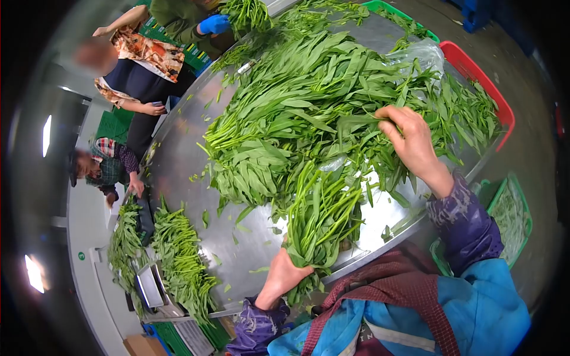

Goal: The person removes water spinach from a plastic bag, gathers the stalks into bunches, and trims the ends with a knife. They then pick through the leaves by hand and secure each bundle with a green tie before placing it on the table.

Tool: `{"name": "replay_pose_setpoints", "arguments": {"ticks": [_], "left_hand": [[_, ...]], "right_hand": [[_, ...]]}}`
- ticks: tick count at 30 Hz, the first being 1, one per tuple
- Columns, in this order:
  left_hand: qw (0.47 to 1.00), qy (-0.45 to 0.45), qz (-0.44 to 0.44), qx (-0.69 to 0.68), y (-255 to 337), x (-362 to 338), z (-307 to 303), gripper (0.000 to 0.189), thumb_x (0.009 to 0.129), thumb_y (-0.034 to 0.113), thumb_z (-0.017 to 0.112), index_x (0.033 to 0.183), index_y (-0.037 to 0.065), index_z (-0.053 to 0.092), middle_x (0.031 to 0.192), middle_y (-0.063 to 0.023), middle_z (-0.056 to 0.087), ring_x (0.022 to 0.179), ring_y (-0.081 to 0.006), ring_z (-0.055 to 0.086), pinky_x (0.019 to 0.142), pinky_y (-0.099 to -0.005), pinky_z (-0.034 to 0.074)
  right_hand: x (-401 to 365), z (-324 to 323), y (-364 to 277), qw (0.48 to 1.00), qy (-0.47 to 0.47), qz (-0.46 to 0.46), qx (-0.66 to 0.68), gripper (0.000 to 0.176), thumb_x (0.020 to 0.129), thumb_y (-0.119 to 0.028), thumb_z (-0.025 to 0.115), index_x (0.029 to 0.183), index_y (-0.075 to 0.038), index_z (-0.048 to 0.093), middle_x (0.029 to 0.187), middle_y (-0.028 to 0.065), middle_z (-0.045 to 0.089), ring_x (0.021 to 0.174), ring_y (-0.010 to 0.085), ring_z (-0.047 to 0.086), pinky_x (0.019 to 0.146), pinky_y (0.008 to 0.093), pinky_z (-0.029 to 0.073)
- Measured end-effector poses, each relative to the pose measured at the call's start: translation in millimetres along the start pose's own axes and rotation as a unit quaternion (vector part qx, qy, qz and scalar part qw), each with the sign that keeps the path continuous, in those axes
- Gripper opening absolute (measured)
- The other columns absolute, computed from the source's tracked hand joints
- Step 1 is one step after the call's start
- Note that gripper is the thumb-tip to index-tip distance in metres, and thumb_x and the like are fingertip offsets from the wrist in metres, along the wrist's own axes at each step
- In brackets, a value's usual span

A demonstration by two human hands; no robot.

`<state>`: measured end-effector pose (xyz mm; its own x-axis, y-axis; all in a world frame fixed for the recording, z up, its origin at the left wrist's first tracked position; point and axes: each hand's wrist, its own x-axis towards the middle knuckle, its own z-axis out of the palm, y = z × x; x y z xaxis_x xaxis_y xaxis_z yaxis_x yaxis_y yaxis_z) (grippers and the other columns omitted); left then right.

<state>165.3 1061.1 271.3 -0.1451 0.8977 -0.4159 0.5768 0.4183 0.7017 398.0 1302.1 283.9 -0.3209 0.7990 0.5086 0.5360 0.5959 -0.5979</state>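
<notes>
My left hand point(282, 276) is closed around the lower part of a bunch of water spinach point(323, 216), near the table's front edge. The bunch's green stems point up and away from me, and some leaves hang below my grip. To the right and higher, my right hand point(409, 136) pinches a long green leaf point(359, 120) between thumb and fingers. It hovers over the right side of a large heap of water spinach point(309, 89), which covers much of the metal table point(237, 255). The tips of my left fingers are hidden behind the bunch.
A red crate point(504, 113) borders the table's right end, beside a clear plastic bag point(421, 56). Green crates point(516, 237) stand lower right. Stacked bunches point(181, 255) lie by a scale point(155, 288) at left. Across the table, a blue-gloved hand point(214, 24) holds greens; other people stand nearby.
</notes>
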Motion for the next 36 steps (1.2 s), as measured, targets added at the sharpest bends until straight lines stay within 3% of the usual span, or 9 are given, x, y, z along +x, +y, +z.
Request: {"name": "replay_pose_setpoints", "arguments": {"ticks": [5, 11, 16, 18, 21, 24, 27, 29, 36], "left_hand": [[0.998, -0.012, -0.056, 0.034, 4, 3, 6, 0.050, 0.062, 0.011, 0.072, 0.107, -0.001, 0.054, 0.097, -0.0138, 0.062, 0.086, -0.0221, 0.060, 0.079, -0.0318, 0.046], [0.992, 0.034, -0.036, 0.120, 23, -3, 7, 0.053, 0.059, 0.017, 0.073, 0.107, 0.003, 0.054, 0.096, -0.0178, 0.060, 0.089, -0.0354, 0.058, 0.077, -0.0385, 0.046], [0.990, 0.022, 0.012, 0.138, 15, -4, 4, 0.065, 0.064, 0.020, 0.071, 0.121, 0.008, 0.042, 0.098, -0.0190, 0.059, 0.085, -0.0383, 0.058, 0.072, -0.0422, 0.047], [0.990, 0.022, 0.010, 0.139, 23, 0, 7, 0.065, 0.064, 0.020, 0.071, 0.121, 0.008, 0.043, 0.098, -0.0188, 0.059, 0.085, -0.0380, 0.057, 0.072, -0.0419, 0.047], [0.989, 0.026, -0.013, 0.148, 25, 2, 9, 0.065, 0.063, 0.020, 0.071, 0.120, 0.007, 0.043, 0.096, -0.0202, 0.059, 0.086, -0.0381, 0.057, 0.073, -0.0416, 0.047], [0.989, 0.035, -0.014, 0.144, 16, 0, 5, 0.063, 0.062, 0.018, 0.072, 0.117, 0.003, 0.045, 0.093, -0.0207, 0.060, 0.085, -0.0356, 0.059, 0.073, -0.0396, 0.047], [1.000, 0.010, 0.007, 0.003, -5, 3, 1, 0.055, 0.063, 0.012, 0.072, 0.111, 0.000, 0.049, 0.090, -0.0158, 0.062, 0.082, -0.0266, 0.061, 0.073, -0.0348, 0.048], [0.983, -0.021, -0.017, -0.182, 5, 1, -1, 0.040, 0.066, 0.004, 0.070, 0.103, -0.002, 0.055, 0.091, -0.0048, 0.061, 0.082, -0.0125, 0.056, 0.075, -0.0282, 0.046], [0.942, 0.027, -0.054, -0.329, 17, 2, 2, 0.040, 0.069, 0.005, 0.069, 0.105, -0.002, 0.054, 0.094, -0.0054, 0.061, 0.084, -0.0134, 0.057, 0.076, -0.0286, 0.047]], "right_hand": [[-39, 42, -38, 0.964, -0.236, 0.061, 0.103, 0.050, 0.071, -0.047, 0.064, 0.099, -0.006, 0.063, 0.114, 0.0153, 0.055, 0.110, 0.0291, 0.049, 0.093, 0.0460, 0.037], [-27, 51, -15, 0.901, -0.126, 0.253, 0.330, 0.022, 0.080, -0.016, 0.056, 0.094, -0.001, 0.064, 0.093, 0.0129, 0.065, 0.079, 0.0185, 0.062, 0.075, 0.0328, 0.048], [-28, 39, 6, 0.938, -0.234, 0.090, 0.238, 0.030, 0.082, -0.026, 0.057, 0.095, 0.001, 0.063, 0.084, 0.0120, 0.065, 0.077, 0.0228, 0.063, 0.071, 0.0333, 0.049], [-43, 53, -22, 0.970, -0.173, -0.163, 0.053, 0.037, 0.076, -0.037, 0.060, 0.090, -0.002, 0.063, 0.075, 0.0125, 0.060, 0.071, 0.0255, 0.059, 0.068, 0.0377, 0.047], [-45, 50, -43, 0.944, -0.312, -0.082, 0.068, 0.023, 0.081, -0.023, 0.057, 0.086, -0.001, 0.063, 0.097, 0.0099, 0.062, 0.091, 0.0265, 0.058, 0.082, 0.0387, 0.045], [-27, 53, 4, 0.864, -0.158, 0.227, 0.421, 0.016, 0.085, -0.013, 0.045, 0.087, 0.001, 0.054, 0.078, 0.0098, 0.060, 0.069, 0.0199, 0.057, 0.065, 0.0362, 0.047], [-6, 5, 23, 0.806, -0.019, 0.407, 0.430, 0.024, 0.093, -0.023, 0.043, 0.098, -0.001, 0.047, 0.062, -0.0016, 0.041, 0.050, 0.0085, 0.040, 0.057, 0.0196, 0.044], [-17, -2, 40, 0.803, -0.069, 0.358, 0.472, 0.026, 0.091, -0.021, 0.047, 0.106, 0.001, 0.050, 0.059, -0.0039, 0.042, 0.051, 0.0051, 0.039, 0.056, 0.0191, 0.041], [-34, 8, -12, 0.889, -0.188, 0.201, 0.365, 0.030, 0.078, -0.011, 0.061, 0.106, -0.002, 0.059, 0.084, 0.0028, 0.063, 0.061, 0.0035, 0.050, 0.056, 0.0192, 0.041]]}}
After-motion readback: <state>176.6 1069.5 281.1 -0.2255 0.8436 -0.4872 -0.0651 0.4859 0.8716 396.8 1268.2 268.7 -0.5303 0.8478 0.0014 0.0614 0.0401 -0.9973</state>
